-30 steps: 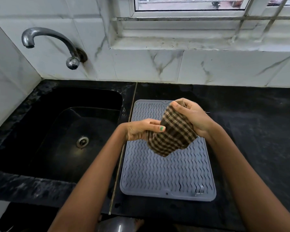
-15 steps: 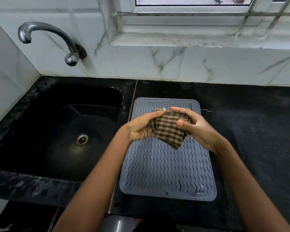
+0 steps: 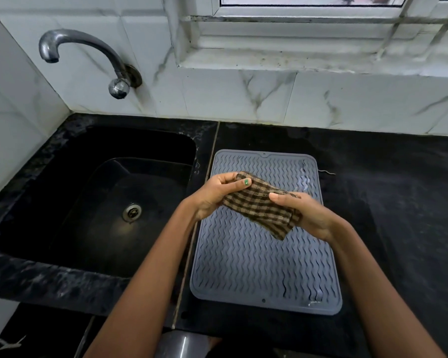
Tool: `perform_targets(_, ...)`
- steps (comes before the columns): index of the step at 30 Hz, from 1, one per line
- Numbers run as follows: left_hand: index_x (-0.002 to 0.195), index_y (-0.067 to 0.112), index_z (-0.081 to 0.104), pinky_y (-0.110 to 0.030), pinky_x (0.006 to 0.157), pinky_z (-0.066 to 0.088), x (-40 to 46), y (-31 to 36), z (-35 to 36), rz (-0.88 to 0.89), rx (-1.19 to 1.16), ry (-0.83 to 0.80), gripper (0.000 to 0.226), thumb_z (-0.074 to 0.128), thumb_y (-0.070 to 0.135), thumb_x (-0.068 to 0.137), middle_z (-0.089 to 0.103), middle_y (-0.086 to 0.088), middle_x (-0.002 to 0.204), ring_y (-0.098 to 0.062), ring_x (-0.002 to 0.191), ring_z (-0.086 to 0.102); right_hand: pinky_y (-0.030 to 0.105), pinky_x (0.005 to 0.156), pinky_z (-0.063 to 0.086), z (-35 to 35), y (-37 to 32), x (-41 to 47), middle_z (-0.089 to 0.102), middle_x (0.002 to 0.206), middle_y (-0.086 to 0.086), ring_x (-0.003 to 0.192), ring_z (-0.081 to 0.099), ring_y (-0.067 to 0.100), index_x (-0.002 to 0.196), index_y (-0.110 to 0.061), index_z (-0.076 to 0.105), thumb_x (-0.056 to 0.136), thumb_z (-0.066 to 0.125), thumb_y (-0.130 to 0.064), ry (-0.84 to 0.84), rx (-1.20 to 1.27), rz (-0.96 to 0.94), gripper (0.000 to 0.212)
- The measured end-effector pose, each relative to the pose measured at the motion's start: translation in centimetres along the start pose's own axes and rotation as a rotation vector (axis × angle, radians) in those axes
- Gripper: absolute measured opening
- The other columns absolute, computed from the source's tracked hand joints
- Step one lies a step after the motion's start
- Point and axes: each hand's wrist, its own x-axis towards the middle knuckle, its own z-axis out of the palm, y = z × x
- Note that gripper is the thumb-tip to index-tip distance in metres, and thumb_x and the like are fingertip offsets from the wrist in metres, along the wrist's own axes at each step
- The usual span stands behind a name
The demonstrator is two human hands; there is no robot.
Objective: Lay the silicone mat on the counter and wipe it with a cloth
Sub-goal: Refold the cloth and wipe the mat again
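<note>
Grey silicone mat [image 3: 264, 259] lies flat on black surface [image 3: 398, 202], just right of sink [image 3: 88, 202]. Checked cloth [image 3: 261, 208] held above mat's far half, left hand [image 3: 217, 197] and right hand [image 3: 305, 215] each pinching an end.

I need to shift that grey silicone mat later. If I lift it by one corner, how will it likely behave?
The silicone mat lies fully flat on the black counter and looks thin, so it would probably droop and fold rather than stay rigid. It looks light. Shiny patches near its right edge suggest wetness, so it may drip or feel slippery.
</note>
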Motion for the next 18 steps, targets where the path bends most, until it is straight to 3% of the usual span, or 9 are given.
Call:
perform_targets(2,0.101,0.010,0.069,-0.026,0.075,0.056,0.0,0.3,0.0,-0.006,0.015,0.033,0.033,0.073,0.031,0.076,0.073,0.000,0.091,-0.012,0.086,0.067,0.034,0.089,0.047,0.6,-0.3,0.1,0.069,0.110,0.003,0.110,0.061,0.026,0.111,-0.014,0.064,0.065,0.072,-0.053,0.102,-0.107,-0.059,0.061)
perform_targets(5,0.107,0.006,0.068,-0.024,0.063,0.056,0.6,0.6,-0.3,-0.055,-0.001,0.122,0.037,0.073,0.031,0.079,0.073,0.000,0.084,-0.011,0.077,0.069,0.039,0.096,0.035,3.4,0.1,0.8,0.044,0.133,-0.008,0.126,0.039,0.018,0.127,-0.034,0.046,0.075,0.065,-0.055,0.415,-0.346,-0.357,0.060)
perform_targets(7,0.104,0.009,0.068,-0.023,0.055,0.056,1.1,0.5,-0.4,-0.115,-0.060,0.146,0.028,0.070,0.027,0.084,0.073,-0.003,0.082,-0.012,0.069,0.070,0.045,0.101,0.029,6.4,0.9,1.5,0.026,0.145,-0.008,0.133,0.028,0.019,0.136,-0.047,0.028,0.071,0.062,-0.064,0.381,-0.490,-0.500,0.074)
perform_targets(9,0.101,0.011,0.068,-0.022,0.053,0.056,1.4,0.4,-0.6,-0.156,-0.095,0.168,0.021,0.067,0.027,0.088,0.072,-0.004,0.078,-0.009,0.064,0.069,0.047,0.106,0.027,8.9,2.4,2.6,0.007,0.154,-0.002,0.139,0.018,0.024,0.141,-0.049,0.017,0.077,0.063,-0.059,0.353,-0.599,-0.542,0.080)
perform_targets(10,0.103,0.011,0.067,-0.023,0.058,0.058,1.3,0.5,-0.9,-0.181,-0.099,0.158,0.023,0.065,0.030,0.089,0.072,-0.003,0.079,-0.009,0.066,0.069,0.048,0.106,0.034,9.5,3.1,3.4,0.006,0.153,0.004,0.137,0.023,0.025,0.143,-0.043,0.018,0.083,0.064,-0.046,0.393,-0.606,-0.544,0.076)
perform_targets(13,0.120,0.010,0.060,-0.038,0.091,0.053,1.1,0.8,-2.7,-0.232,-0.036,0.035,0.042,0.050,0.042,0.095,0.071,-0.009,0.105,-0.018,0.094,0.069,0.043,0.080,0.056,9.0,3.3,5.5,0.039,0.135,0.010,0.102,0.052,0.019,0.143,-0.023,0.033,0.090,0.058,-0.011,0.562,-0.469,-0.498,0.060)
perform_targets(16,0.124,0.022,0.060,-0.045,0.105,0.038,1.6,2.0,-4.8,-0.155,0.249,0.157,0.041,0.041,0.046,0.098,0.067,-0.002,0.123,-0.016,0.110,0.063,0.033,0.066,0.053,7.8,1.8,7.6,0.053,0.118,0.008,0.084,0.055,0.018,0.137,-0.023,0.041,0.091,0.053,-0.010,0.756,-0.491,-0.504,0.049)
perform_targets(18,0.129,0.019,0.057,-0.029,0.101,0.042,2.6,2.9,-6.0,-0.086,0.351,0.276,0.042,0.033,0.042,0.102,0.061,-0.002,0.131,-0.012,0.114,0.059,0.033,0.076,0.047,7.0,0.1,9.4,0.054,0.120,0.007,0.095,0.054,0.021,0.136,-0.023,0.042,0.091,0.053,-0.018,0.810,-0.591,-0.490,0.047)
